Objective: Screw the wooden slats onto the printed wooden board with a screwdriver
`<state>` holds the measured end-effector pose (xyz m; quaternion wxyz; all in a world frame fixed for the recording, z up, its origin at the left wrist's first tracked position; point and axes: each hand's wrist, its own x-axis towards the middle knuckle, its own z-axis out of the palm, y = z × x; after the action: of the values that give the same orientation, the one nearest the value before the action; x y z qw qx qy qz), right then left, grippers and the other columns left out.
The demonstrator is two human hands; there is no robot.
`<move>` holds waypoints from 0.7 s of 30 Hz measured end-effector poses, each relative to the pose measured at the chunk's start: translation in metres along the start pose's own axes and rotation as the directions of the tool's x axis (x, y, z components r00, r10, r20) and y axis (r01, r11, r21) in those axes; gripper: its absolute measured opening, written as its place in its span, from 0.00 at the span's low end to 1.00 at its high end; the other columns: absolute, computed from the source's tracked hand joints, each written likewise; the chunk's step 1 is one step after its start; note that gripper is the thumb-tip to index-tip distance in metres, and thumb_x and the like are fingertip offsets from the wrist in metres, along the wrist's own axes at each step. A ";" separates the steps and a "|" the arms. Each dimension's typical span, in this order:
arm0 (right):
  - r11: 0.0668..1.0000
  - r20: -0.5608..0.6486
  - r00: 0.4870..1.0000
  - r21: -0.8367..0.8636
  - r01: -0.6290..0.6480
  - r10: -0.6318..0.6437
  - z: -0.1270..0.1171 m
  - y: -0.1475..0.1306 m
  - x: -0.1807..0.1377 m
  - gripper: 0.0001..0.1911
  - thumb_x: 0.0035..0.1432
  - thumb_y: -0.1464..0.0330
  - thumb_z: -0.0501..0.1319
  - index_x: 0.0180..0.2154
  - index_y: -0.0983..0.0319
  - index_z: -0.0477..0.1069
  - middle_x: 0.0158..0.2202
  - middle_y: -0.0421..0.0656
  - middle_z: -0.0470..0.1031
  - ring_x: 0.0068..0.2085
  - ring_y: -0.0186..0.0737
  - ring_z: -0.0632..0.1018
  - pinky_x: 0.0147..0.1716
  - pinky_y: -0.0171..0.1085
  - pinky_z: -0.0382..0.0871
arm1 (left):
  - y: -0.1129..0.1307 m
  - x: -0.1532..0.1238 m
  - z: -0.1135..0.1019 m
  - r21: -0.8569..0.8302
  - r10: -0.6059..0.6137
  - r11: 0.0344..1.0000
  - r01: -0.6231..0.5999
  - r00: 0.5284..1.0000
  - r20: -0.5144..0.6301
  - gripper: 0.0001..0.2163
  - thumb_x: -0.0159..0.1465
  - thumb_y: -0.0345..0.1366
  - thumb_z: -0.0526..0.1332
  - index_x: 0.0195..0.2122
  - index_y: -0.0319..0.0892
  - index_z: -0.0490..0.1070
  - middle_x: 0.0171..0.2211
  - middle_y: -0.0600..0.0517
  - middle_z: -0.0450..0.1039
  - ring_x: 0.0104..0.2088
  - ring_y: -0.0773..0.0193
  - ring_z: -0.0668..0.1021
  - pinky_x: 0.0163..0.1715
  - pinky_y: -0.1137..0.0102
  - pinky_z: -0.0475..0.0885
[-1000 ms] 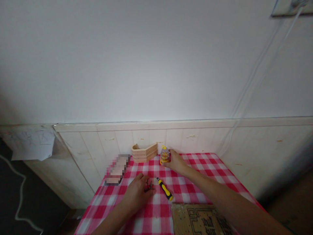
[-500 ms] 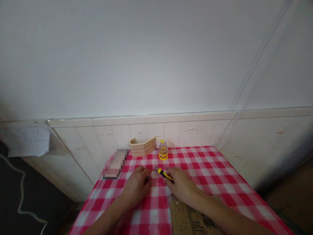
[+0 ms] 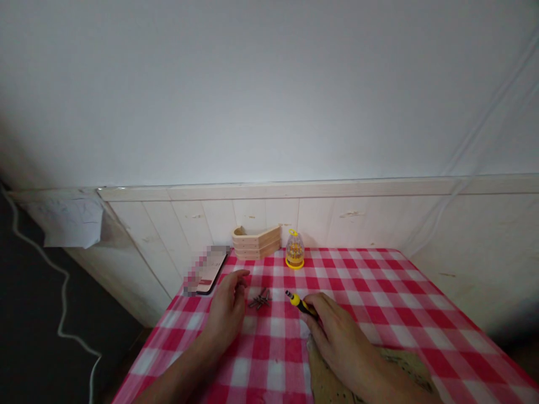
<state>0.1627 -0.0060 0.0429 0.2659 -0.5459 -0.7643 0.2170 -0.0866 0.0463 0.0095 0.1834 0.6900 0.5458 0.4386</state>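
My right hand (image 3: pixel 337 336) is closed around the yellow and black screwdriver (image 3: pixel 297 301), whose tip points up and to the left over the red checked tablecloth (image 3: pixel 379 297). My left hand (image 3: pixel 227 306) lies flat on the cloth with its fingers stretched out, holding nothing. A small pile of dark screws (image 3: pixel 260 299) lies just right of its fingertips, between the two hands. A clear dome-shaped bit holder with a yellow base (image 3: pixel 295 249) stands at the back of the table.
A stack of pale wooden pieces (image 3: pixel 256 242) rests against the panelled wall beside the bit holder. A phone (image 3: pixel 208 269) lies at the table's back left corner. A brown patterned board (image 3: pixel 404 365) lies under my right forearm. A white cable (image 3: pixel 63 314) hangs at left.
My right hand left the bit holder, came back and took hold of the screwdriver. My left hand slid off the screws, which now lie uncovered. The view shifted to the left.
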 end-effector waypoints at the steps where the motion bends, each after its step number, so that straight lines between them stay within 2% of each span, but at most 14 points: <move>1: 0.999 -0.017 1.000 -0.040 0.002 -0.002 -0.001 -0.001 -0.001 0.07 0.65 0.75 0.55 0.41 0.62 0.70 0.41 0.49 0.76 0.42 0.49 0.78 0.41 0.46 0.73 | 0.000 0.001 -0.002 0.023 0.034 0.999 -0.035 0.999 0.034 0.13 0.68 0.31 0.50 0.49 0.40 0.70 0.40 0.46 0.74 0.40 0.57 0.76 0.40 0.63 0.72; 5: 0.986 -0.045 0.999 -0.168 0.001 -0.009 -0.002 -0.004 -0.003 0.10 0.63 0.76 0.58 0.43 0.62 0.75 0.42 0.51 0.76 0.43 0.53 0.78 0.42 0.51 0.75 | 0.012 -0.003 -0.005 0.093 0.201 0.968 -0.232 0.944 0.260 0.13 0.67 0.27 0.49 0.44 0.42 0.72 0.41 0.46 0.73 0.42 0.56 0.75 0.44 0.61 0.72; 8: 0.981 -0.030 0.999 -0.195 0.006 -0.012 -0.001 -0.005 -0.002 0.12 0.63 0.76 0.58 0.46 0.62 0.77 0.42 0.51 0.76 0.45 0.53 0.78 0.45 0.51 0.76 | 0.020 -0.007 -0.001 0.179 0.243 0.932 -0.316 0.909 0.338 0.14 0.64 0.25 0.51 0.47 0.41 0.72 0.41 0.45 0.73 0.42 0.54 0.74 0.43 0.59 0.72; 11: 0.977 -0.017 1.000 -0.211 -0.022 0.018 -0.001 -0.005 -0.001 0.14 0.63 0.76 0.59 0.47 0.62 0.77 0.42 0.51 0.77 0.46 0.53 0.79 0.46 0.51 0.75 | 0.020 -0.009 0.002 0.242 0.225 0.918 -0.313 0.917 0.329 0.15 0.62 0.23 0.52 0.47 0.40 0.71 0.40 0.45 0.73 0.42 0.54 0.74 0.44 0.58 0.72; 18: 0.976 0.016 0.997 -0.206 -0.069 0.074 -0.001 -0.005 0.002 0.11 0.64 0.75 0.58 0.43 0.63 0.78 0.42 0.51 0.78 0.46 0.52 0.79 0.47 0.51 0.73 | 0.014 -0.009 0.008 0.328 0.251 0.880 -0.343 0.923 0.291 0.07 0.64 0.25 0.55 0.35 0.42 0.71 0.35 0.47 0.72 0.38 0.55 0.74 0.40 0.60 0.71; 21: 0.979 0.009 0.996 -0.185 -0.086 0.090 -0.001 -0.004 0.002 0.10 0.65 0.74 0.58 0.41 0.63 0.78 0.41 0.51 0.78 0.45 0.52 0.79 0.45 0.49 0.73 | 0.014 -0.009 0.010 0.326 0.270 0.876 -0.354 0.922 0.278 0.08 0.65 0.25 0.54 0.33 0.42 0.69 0.34 0.47 0.71 0.36 0.55 0.73 0.38 0.60 0.71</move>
<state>0.1605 -0.0053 0.0465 0.1974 -0.5995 -0.7586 0.1615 -0.0706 0.0359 0.0102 0.0368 0.8362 0.4751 0.2713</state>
